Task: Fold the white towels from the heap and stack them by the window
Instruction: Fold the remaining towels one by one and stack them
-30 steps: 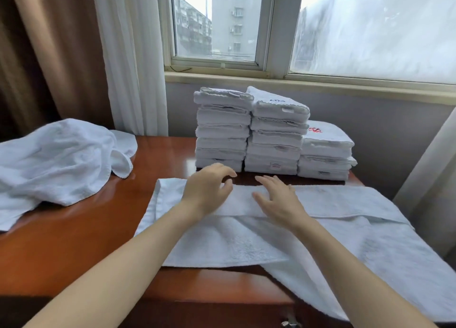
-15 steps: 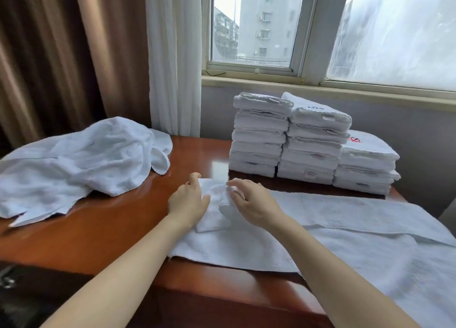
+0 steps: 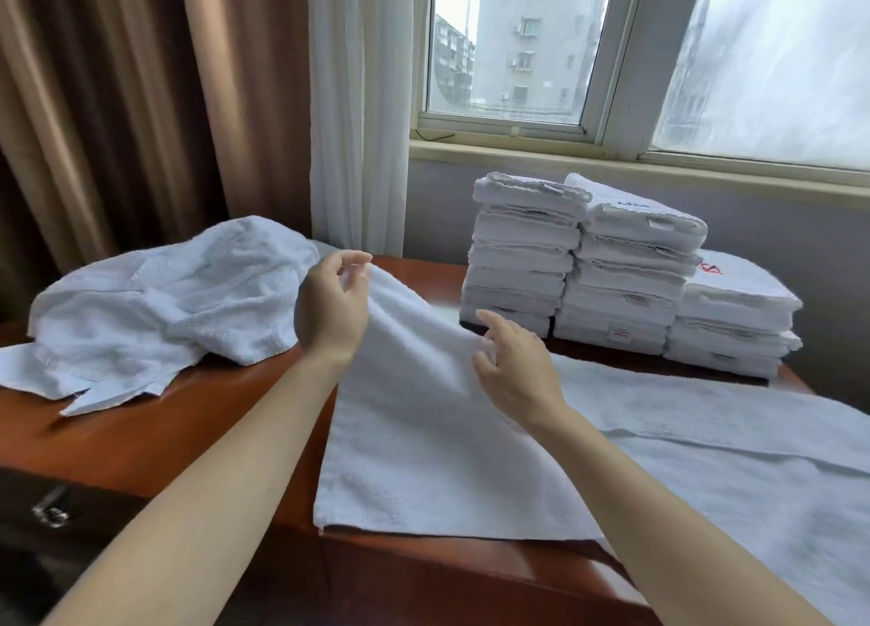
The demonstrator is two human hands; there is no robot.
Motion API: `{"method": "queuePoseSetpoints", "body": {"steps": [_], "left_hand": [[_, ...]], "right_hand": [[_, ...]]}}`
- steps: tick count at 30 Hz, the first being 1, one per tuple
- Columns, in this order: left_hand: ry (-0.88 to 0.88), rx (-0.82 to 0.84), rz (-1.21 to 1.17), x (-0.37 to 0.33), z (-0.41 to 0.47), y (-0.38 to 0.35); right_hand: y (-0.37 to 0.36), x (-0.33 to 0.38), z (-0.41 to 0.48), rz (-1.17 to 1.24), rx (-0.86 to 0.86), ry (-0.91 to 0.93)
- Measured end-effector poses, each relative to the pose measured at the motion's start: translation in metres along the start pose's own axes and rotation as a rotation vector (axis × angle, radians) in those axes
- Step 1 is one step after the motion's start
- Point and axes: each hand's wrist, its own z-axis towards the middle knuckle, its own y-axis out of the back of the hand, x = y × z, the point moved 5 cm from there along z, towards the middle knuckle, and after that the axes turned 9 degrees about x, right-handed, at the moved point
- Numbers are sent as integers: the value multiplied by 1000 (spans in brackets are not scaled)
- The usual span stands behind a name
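White towel (image 3: 423,418), white heap (image 3: 155,310), white stacks (image 3: 612,272) with red embroidery (image 3: 710,269), reddish-brown table (image 3: 141,442), brown curtain (image 3: 117,107).

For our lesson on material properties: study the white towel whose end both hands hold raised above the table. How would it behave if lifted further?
Probably floppy: the towel drapes limply from the left hand and right hand down to the table. Likely light for its size, since fingertip pinches raise it. Unlikely to slip; its terry surface looks grippy.

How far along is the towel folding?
Done: three stacks of folded towels sit below the window. In hand: the left hand and right hand pinch and lift one end of the spread towel, mid-fold. Left: the unfolded heap at the left of the table.
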Motion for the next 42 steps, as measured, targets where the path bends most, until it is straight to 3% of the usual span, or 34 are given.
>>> {"method": "queuePoseSetpoints", "body": {"steps": [3,6,8,11,20,29,35,42], "left_hand": [[23,30,31,12,-8,-10],[169,367,301,37,-15,-33],[218,447,451,49,-25,-36],[143,410,444,51,-41,-34],[-54,561,595,42,-113,-31],[-37,1001,920,71,-126,-11],[-25,1078,975,89,-108,17],[29,1015,943,96,-103,29]], "right_hand": [[8,-7,8,-110,-92,-40],[10,-18,16,-161,-69,-96],[2,-20,16,-117,14,-77],[-10,-15,6,-29,66,0],[-35,0,-31,20,210,106],[-23,-11,-53,-106,309,-107],[-47,3,-54,-236,393,-87],[-82,23,-38,-252,411,24]]}}
